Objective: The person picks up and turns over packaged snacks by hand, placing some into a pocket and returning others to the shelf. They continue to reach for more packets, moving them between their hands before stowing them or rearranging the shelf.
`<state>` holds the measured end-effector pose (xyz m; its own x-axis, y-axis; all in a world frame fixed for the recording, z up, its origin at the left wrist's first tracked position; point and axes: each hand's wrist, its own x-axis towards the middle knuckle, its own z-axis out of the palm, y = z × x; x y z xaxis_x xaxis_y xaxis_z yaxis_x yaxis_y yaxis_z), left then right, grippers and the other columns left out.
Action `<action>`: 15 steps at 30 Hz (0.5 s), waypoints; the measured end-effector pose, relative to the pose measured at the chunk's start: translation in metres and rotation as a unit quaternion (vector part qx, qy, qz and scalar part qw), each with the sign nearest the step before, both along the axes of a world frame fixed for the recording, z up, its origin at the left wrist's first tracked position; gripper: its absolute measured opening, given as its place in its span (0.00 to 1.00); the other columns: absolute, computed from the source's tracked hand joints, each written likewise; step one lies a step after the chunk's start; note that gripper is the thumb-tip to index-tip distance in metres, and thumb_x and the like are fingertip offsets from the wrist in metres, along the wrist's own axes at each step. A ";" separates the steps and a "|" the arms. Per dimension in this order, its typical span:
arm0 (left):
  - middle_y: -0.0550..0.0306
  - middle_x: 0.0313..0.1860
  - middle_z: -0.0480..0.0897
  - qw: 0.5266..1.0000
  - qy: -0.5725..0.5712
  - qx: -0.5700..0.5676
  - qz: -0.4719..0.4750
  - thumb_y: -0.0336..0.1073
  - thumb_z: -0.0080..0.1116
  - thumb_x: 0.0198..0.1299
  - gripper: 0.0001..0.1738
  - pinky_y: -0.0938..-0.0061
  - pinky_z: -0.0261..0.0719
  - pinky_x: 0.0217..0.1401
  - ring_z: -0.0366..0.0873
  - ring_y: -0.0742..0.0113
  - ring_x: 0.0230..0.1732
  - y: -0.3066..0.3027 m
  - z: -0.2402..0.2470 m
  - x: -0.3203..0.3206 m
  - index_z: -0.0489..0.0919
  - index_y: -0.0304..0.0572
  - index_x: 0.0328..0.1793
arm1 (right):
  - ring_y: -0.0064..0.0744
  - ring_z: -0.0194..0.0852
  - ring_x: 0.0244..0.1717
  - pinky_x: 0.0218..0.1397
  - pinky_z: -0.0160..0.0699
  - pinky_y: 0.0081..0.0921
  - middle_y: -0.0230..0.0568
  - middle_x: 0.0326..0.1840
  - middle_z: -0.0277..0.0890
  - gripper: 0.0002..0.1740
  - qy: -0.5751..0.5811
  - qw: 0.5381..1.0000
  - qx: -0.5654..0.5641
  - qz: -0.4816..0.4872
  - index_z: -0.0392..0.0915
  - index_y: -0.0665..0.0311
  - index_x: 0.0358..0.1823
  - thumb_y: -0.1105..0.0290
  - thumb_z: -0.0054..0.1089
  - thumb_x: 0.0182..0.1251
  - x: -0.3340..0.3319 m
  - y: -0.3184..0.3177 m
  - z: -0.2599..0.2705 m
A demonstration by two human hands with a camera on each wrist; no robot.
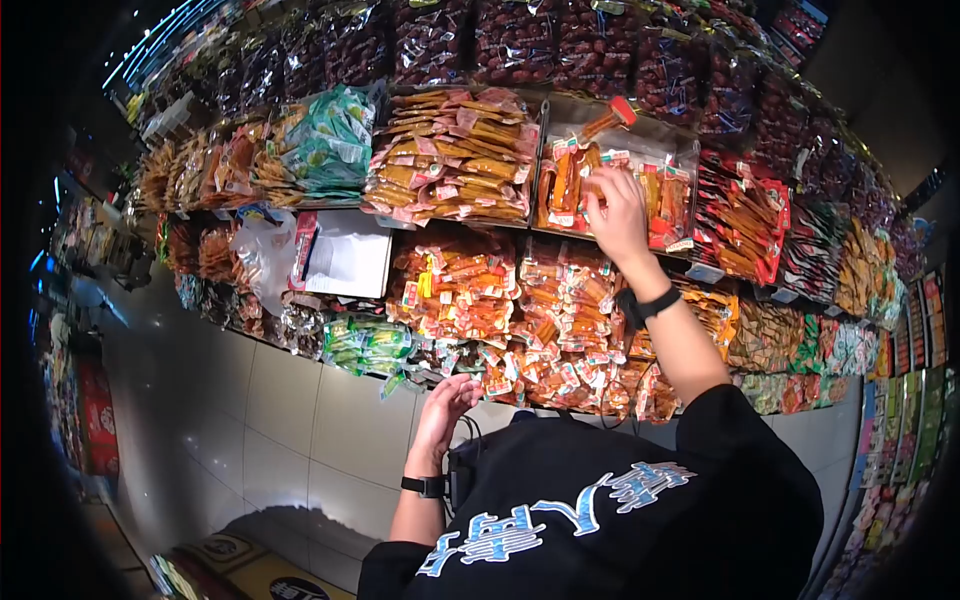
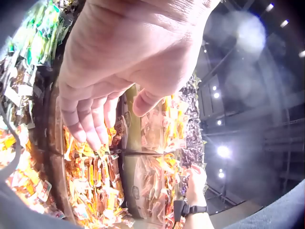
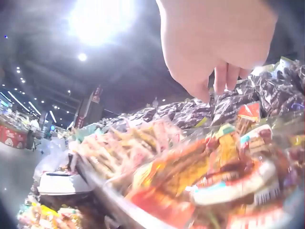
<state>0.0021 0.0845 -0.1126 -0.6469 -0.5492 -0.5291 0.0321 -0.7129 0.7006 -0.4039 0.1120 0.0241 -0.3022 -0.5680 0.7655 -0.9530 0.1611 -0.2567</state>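
Note:
My right hand (image 1: 620,210) is over a bin of orange-brown snack packets (image 1: 575,180) in the head view, with nothing visible in its fingers. In the right wrist view, this hand (image 3: 219,43) hangs above the packets (image 3: 224,176), fingers pointing down. A packet with a red top (image 1: 605,122) leans across the bin's back part. My left hand (image 1: 450,405) hovers by the front edge of the lower row, near small orange packets (image 1: 510,372). Seen from the left wrist, its fingers are loosely bent and hold nothing (image 2: 95,114).
Yellow snack packets in pink wrappers (image 1: 455,150) fill the bin to the left. Red packets (image 1: 740,215) lie to the right. Dark purple bags (image 1: 560,45) line the back. A white box (image 1: 345,255) and a clear plastic bag (image 1: 265,255) sit on the lower left row.

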 end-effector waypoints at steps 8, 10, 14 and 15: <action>0.46 0.53 0.83 1.000 -0.003 0.002 -0.004 0.38 0.45 0.75 0.19 0.67 0.80 0.59 0.83 0.58 0.54 0.017 0.002 -0.029 0.73 0.31 0.62 | 0.49 0.76 0.55 0.63 0.72 0.41 0.46 0.50 0.80 0.11 -0.128 0.989 0.070 0.033 0.80 0.65 0.45 0.76 0.62 0.60 0.035 0.106 -0.070; 0.46 0.53 0.83 1.000 0.002 0.003 -0.011 0.38 0.46 0.76 0.18 0.67 0.80 0.60 0.83 0.58 0.54 0.019 0.002 -0.036 0.73 0.31 0.62 | 0.49 0.77 0.55 0.63 0.72 0.41 0.46 0.49 0.80 0.10 -0.156 0.985 0.070 0.027 0.80 0.66 0.45 0.77 0.62 0.60 0.035 0.124 -0.076; 0.47 0.54 0.83 1.000 -0.007 0.008 -0.009 0.38 0.46 0.76 0.19 0.67 0.80 0.61 0.83 0.58 0.55 0.024 -0.002 -0.046 0.74 0.31 0.63 | 0.50 0.78 0.53 0.59 0.75 0.39 0.48 0.48 0.80 0.09 -0.225 0.971 0.080 0.026 0.80 0.67 0.45 0.77 0.61 0.62 0.036 0.145 -0.095; 0.48 0.54 0.83 1.000 -0.012 -0.002 -0.006 0.38 0.46 0.76 0.19 0.67 0.79 0.61 0.83 0.59 0.55 0.027 -0.007 -0.044 0.74 0.31 0.63 | 0.50 0.78 0.52 0.57 0.76 0.39 0.48 0.47 0.80 0.09 -0.252 0.963 0.092 0.030 0.80 0.67 0.45 0.77 0.61 0.63 0.038 0.149 -0.100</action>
